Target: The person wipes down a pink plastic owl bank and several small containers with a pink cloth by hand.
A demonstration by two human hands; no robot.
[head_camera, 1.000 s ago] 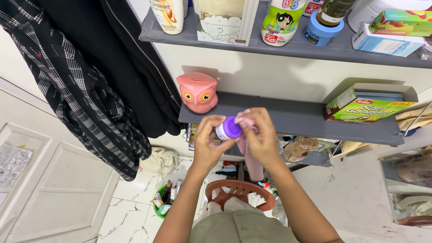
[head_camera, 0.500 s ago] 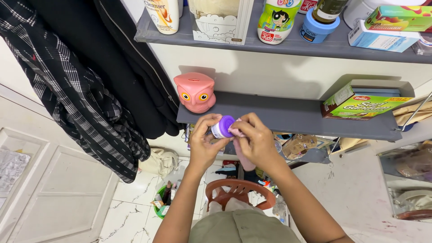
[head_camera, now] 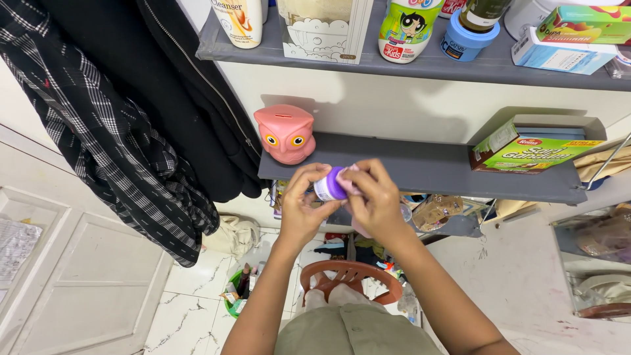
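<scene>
Right now my left hand (head_camera: 303,209) and right hand (head_camera: 376,197) meet in front of the lower grey shelf (head_camera: 427,169), fingers curled tight around a small round jar (head_camera: 330,185) with a smooth purple lid. Just left above sits a glossy pink owl bank (head_camera: 285,134); dark checked cloth (head_camera: 105,138) hangs beside it.

A small container with a purple cap (head_camera: 330,183) is held in mid-air just in front of the grey lower shelf (head_camera: 427,167), to the right of and a little below the pink owl-shaped money box (head_camera: 285,133). It lies tilted on its side, the purple cap and a pale band beneath it showing toward the left. The rest of its body is hidden, so its full shape cannot be told.
</scene>
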